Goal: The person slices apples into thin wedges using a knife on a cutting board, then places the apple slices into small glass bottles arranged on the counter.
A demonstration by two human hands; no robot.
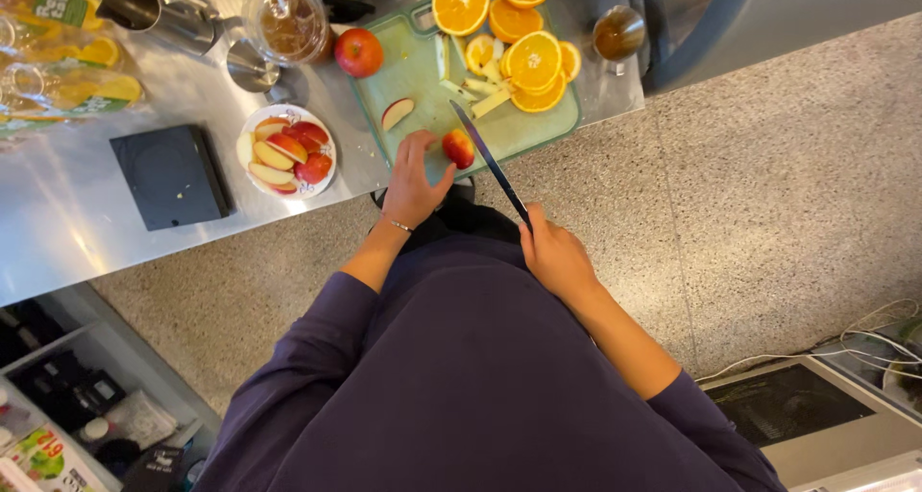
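The person is partway through slicing an apple piece [458, 148] at the near edge of the green cutting board [403, 74]: the left hand [413, 180] pinches it in place while the right hand [555, 257] is wrapped tight around the knife [492, 161], whose blade lies just beside it. The next cut, I'd judge, calls for fingertips tucked clear of the edge. I count one whole apple [358, 51], one loose slice [398, 113] on the board, one plate of wedges [286, 152] and about six orange halves [533, 62].

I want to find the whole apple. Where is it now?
In the head view, the whole red apple lies on the metal counter, just left of the green cutting board, beside the glass.
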